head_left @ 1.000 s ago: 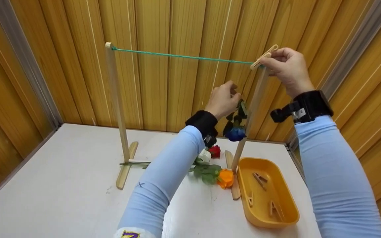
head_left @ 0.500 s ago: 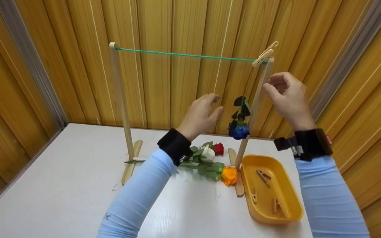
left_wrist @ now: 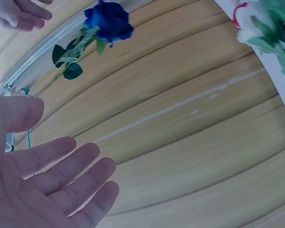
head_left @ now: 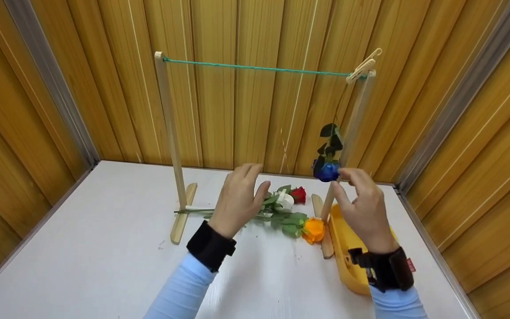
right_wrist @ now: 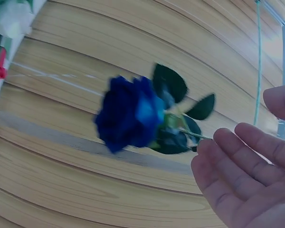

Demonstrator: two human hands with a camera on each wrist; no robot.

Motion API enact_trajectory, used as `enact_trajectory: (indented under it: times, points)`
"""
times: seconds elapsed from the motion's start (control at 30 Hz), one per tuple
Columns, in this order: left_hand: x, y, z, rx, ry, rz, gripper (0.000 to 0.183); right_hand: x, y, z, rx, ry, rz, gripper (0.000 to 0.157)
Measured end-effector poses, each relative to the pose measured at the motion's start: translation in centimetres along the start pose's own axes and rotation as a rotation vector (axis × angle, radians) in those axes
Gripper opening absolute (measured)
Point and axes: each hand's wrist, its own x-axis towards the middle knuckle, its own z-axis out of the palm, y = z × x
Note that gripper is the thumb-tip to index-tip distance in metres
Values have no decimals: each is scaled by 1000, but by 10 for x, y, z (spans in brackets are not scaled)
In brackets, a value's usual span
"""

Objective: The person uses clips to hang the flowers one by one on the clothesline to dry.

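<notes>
A blue rose (head_left: 328,172) hangs head down by its stem from a wooden clothespin (head_left: 362,71) on the green cord (head_left: 255,68), near the right post (head_left: 357,110). My right hand (head_left: 363,210) is raised with relaxed fingers and holds nothing. Its fingertips overlap the edge of the bloom in the head view, while the right wrist view has the blue rose (right_wrist: 130,114) beyond the fingers. Over the table, my left hand (head_left: 239,199) has its fingers extended and nothing in it. Behind it lie a white rose (head_left: 285,200), a red rose (head_left: 298,195) and an orange rose (head_left: 313,230).
Partly hidden behind my right hand and wrist is a yellow tray (head_left: 340,257). The left post (head_left: 173,137) stands on a wooden foot (head_left: 178,228), with flower stems lying across it. Wood-patterned panels (head_left: 255,119) enclose the white table (head_left: 104,239).
My right hand has let go of the clothespin and come down beside the blue rose. My left hand has moved away from the rose's stem, down and left. The rose stays hanging.
</notes>
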Motion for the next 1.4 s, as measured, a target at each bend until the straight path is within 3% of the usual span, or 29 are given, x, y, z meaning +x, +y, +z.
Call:
enact_trajectory:
  times: [0.33,0.63,0.87,1.2,1.4]
  points:
    - [-60,-9,25,190,83,-11,42,-52,6,38,16,-48,39,38]
    - [-94,-17,48,263,69,-22,48,-89,20,66,-10,-25,-12,44]
    - [-107,-17,60,296,30,-62,51,-106,27,73,-41,-80,66,48]
    - [-109,-10,67,351,-71,-74,54,-108,37,72,-34,-91,92,43]
    - [-112,-6,71,329,-109,-81,53,-110,43,68,-34,-147,172,46]
